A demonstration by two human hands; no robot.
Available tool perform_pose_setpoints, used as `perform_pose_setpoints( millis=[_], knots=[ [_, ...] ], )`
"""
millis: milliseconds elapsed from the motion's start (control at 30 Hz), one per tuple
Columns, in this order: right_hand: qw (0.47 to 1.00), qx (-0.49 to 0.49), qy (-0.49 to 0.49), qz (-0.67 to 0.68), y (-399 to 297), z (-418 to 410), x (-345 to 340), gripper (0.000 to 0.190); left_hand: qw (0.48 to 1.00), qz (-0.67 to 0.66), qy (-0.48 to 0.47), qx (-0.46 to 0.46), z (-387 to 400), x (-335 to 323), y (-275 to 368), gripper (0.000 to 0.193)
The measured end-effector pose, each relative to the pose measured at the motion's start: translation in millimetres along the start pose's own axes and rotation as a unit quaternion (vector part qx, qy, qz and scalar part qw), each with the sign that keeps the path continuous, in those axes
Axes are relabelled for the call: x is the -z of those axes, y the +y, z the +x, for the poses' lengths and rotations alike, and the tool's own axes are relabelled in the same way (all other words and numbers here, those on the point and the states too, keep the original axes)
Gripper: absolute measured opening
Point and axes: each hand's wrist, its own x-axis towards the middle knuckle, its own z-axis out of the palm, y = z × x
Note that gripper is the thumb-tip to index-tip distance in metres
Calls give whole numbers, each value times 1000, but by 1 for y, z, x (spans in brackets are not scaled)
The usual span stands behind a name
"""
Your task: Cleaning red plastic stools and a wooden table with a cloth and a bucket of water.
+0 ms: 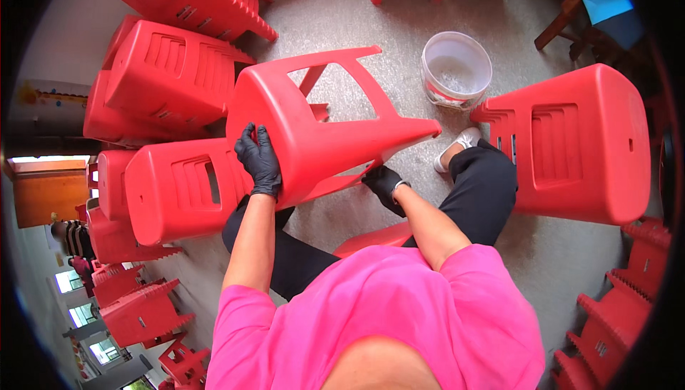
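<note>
A red plastic stool (332,136) lies tilted on its side before me, its seat facing left and its legs pointing right. My left hand (259,160), in a black glove, rests flat against the seat with its fingers somewhat spread. My right hand (384,186), also gloved in black, is at the stool's lower leg or rung, its fingers partly hidden, so its grip is unclear. Beyond the stool, a whitish plastic bucket (456,69) with a little contents at its bottom stands on the speckled floor.
Stacked red stools stand close at left (182,189), behind them (171,79), and at right (578,149). More stacks (604,331) line the lower right. A wooden-legged piece of furniture (567,12) is at the upper right. Two people are far off at left.
</note>
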Motion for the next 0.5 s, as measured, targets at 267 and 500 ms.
perform_pose_setpoints(
  millis=[267, 500],
  knots=[
    [962, -115, 63, 240, -46, -50, 117, 33, 993, -114, -23, -17, 3, -4, -26, 49],
    [853, 148, 416, 280, -150, -29, 160, 35, 993, -109, -44, -25, 3, -12, -23, 55]
  ],
)
